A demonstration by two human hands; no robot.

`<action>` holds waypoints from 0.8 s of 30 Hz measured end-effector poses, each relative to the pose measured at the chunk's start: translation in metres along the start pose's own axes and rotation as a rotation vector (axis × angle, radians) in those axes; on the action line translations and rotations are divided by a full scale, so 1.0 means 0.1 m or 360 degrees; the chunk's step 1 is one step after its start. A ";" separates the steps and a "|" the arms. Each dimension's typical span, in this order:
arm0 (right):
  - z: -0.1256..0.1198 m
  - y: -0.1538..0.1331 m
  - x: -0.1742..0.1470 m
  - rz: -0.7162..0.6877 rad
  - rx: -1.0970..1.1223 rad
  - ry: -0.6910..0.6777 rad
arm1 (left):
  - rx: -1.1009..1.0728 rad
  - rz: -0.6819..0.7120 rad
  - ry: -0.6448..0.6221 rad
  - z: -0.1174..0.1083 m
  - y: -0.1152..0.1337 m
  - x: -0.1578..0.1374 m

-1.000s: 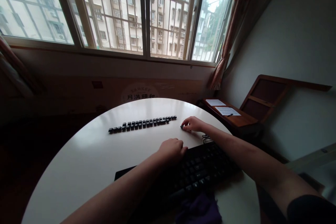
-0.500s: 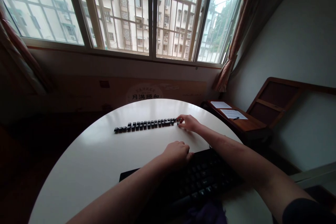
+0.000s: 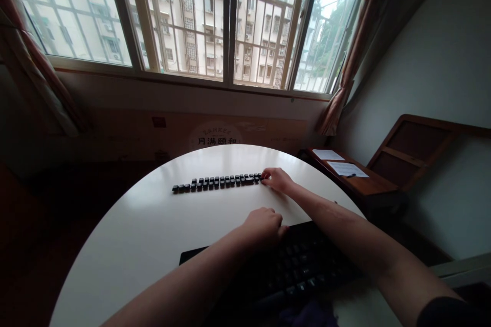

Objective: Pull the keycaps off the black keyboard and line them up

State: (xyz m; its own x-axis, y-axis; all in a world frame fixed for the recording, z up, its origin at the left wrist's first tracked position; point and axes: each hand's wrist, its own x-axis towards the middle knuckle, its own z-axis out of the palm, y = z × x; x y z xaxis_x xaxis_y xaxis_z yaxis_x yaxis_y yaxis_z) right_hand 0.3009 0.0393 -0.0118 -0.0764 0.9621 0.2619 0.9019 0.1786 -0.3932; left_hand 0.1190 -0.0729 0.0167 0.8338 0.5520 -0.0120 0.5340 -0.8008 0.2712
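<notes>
Two rows of black keycaps (image 3: 210, 185) already lie left of the right hand (image 3: 277, 180), its fingers bunched at their end, maybe pinching one. Keys (image 3: 301, 286) remain on the keyboard (image 3: 192, 253) beneath the half-curled left hand (image 3: 264, 225), whose grip I can't see.

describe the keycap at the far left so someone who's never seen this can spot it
In front of the window stands a round white table. Beyond the keyboard on it lie two rows of black keycaps; follow the nearer row left, away from the right hand. Its last keycap is the one: a neighbour on its right only, none behind.
</notes>
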 end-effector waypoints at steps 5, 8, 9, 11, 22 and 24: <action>0.02 0.00 0.01 0.0008 0.0004 0.0010 | 0.0015 0.0022 0.0001 0.01 -0.01 0.00; 0.03 -0.01 0.01 0.0003 0.0006 0.0015 | 0.0030 0.0018 0.0000 0.01 -0.01 0.00; 0.03 -0.02 0.01 0.0002 0.0005 0.0017 | 0.0033 0.0015 -0.0006 0.00 0.00 0.00; 0.02 -0.03 0.00 0.0001 0.0002 0.0026 | 0.0035 0.0009 -0.0017 -0.01 0.00 -0.01; -0.47 -0.18 -0.22 -0.0039 0.0126 0.0338 | 0.0002 0.0001 -0.0023 -0.03 0.02 -0.02; -0.72 -0.17 -0.43 -0.0025 0.0218 0.0449 | 0.0012 -0.0010 -0.0048 -0.04 0.03 -0.01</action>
State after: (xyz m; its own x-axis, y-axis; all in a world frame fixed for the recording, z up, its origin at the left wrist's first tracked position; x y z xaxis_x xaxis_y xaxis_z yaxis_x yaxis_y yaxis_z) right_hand 0.3190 -0.0198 0.0473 0.0484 0.8673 0.4954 0.8346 0.2373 -0.4971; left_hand 0.1187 -0.0748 0.0210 0.8342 0.5498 -0.0428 0.5403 -0.7991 0.2638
